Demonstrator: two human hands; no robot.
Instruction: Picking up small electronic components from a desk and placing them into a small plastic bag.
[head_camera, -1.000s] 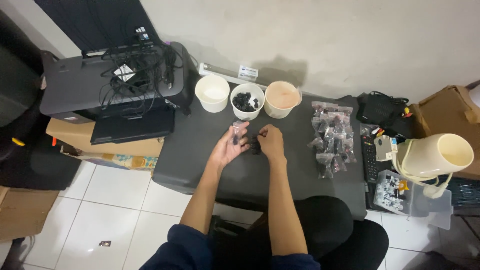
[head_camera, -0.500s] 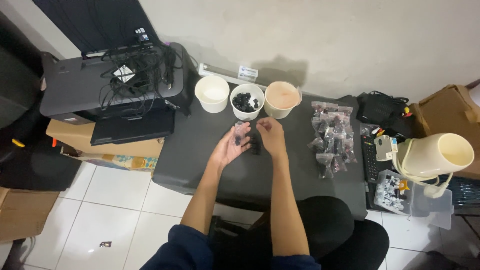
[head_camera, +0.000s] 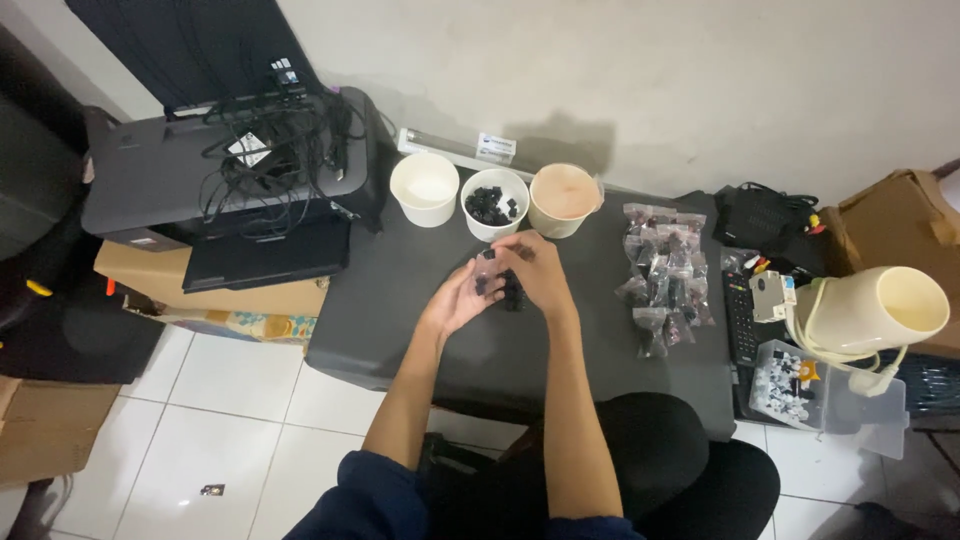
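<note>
overhead view of a seated person working at a dark table (head_camera: 420, 330). the left hand (head_camera: 462, 297) lies palm up with fingers loosely curled, cradling a few small black parts (head_camera: 487, 283); the exact number cannot be told. the right hand (head_camera: 535, 272) arches over them from the right, fingertips pinched together at the same small cluster, touching the left palm. just beyond the hands stand three paper cups in a row: one empty white cup (head_camera: 425, 188) to the far left, one middle cup (head_camera: 495, 203) holding more loose black parts directly ahead of the grip, and one tan-lined cup (head_camera: 563, 198) ahead and to the right. well right of the hands lies a pile of small clear bags (head_camera: 662, 275) filled with dark pieces, too many and too overlapped to count.
</note>
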